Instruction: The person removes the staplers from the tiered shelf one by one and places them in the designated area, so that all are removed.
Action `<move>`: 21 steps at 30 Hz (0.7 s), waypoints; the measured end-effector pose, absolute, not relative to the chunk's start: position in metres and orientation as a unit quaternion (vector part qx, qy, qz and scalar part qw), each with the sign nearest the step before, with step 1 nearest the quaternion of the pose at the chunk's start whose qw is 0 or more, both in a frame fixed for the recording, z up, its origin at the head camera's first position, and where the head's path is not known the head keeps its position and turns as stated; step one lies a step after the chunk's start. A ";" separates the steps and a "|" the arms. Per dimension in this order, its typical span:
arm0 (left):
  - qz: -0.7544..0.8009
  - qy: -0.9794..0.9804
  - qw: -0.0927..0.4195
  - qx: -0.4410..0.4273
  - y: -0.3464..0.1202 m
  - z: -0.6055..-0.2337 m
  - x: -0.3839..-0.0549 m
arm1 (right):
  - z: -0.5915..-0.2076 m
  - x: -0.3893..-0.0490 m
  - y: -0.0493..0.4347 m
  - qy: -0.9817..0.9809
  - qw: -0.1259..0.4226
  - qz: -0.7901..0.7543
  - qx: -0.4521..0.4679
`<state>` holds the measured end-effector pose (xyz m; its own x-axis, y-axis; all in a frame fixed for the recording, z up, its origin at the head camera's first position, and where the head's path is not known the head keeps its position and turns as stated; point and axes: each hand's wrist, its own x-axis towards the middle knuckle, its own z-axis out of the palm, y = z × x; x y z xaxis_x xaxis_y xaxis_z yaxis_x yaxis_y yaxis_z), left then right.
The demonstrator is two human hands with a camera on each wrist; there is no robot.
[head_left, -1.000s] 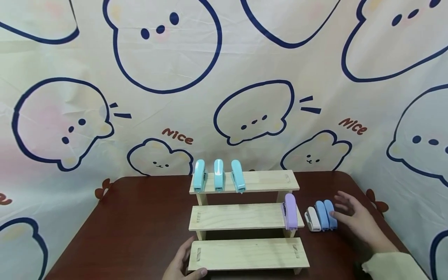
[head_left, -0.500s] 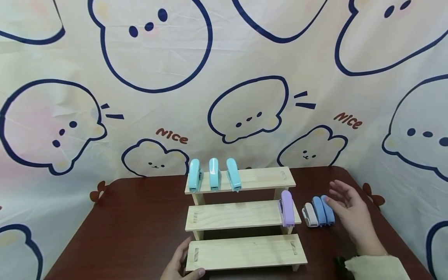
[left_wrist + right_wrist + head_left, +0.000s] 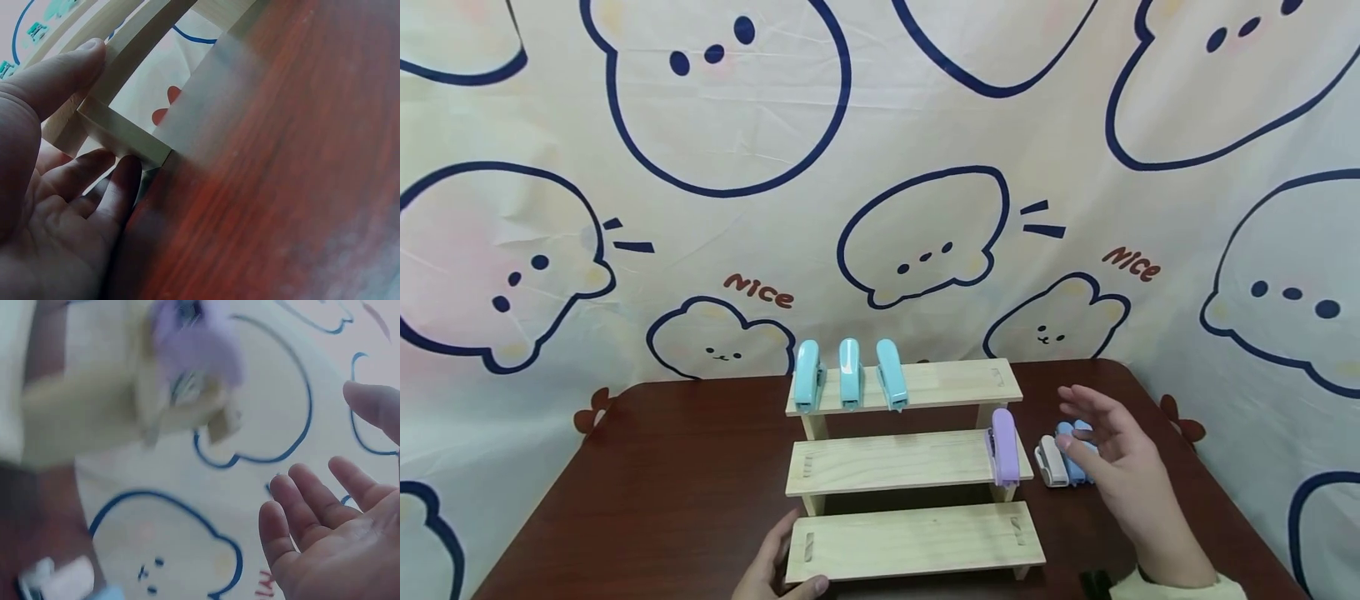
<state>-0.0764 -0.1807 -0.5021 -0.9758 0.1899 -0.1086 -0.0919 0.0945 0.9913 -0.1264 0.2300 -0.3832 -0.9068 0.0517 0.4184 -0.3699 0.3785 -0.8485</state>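
Observation:
My left hand (image 3: pixel 769 560) grips the left end of the lowest step of a three-tier wooden shelf (image 3: pixel 917 537). In the left wrist view, its thumb rests on the wood while the fingers curl under near a leg. My right hand (image 3: pixel 1123 479) is raised beside the shelf with relaxed fingers and nothing in them. Behind it, partly hidden, are two blue staplers (image 3: pixel 1077 476), with a white stapler (image 3: pixel 1051 462) just left of them on the table. A purple stapler (image 3: pixel 1003 447) stands at the right end of the middle step.
Three teal staplers (image 3: pixel 851 373) stand spaced along the left half of the top step. The dark red-brown table (image 3: pixel 647 500) extends to both sides of the shelf. A patterned cloth (image 3: pixel 917 125) hangs behind and around it.
My right hand has come away from the blue staplers and shifted left, now partly covering them in the head view. The left hand keeps its grip; the head view has turned slightly right.

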 end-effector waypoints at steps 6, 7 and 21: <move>0.668 0.736 0.105 0.040 -0.182 -0.502 -0.076 | -0.368 -0.121 0.199 -0.762 0.189 0.606 0.129; 0.668 0.735 0.106 0.041 -0.182 -0.501 -0.076 | -0.367 -0.121 0.193 -0.757 0.191 0.610 0.132; 0.668 0.735 0.113 0.032 -0.183 -0.507 -0.080 | -0.359 -0.144 0.119 -0.720 0.177 0.647 0.178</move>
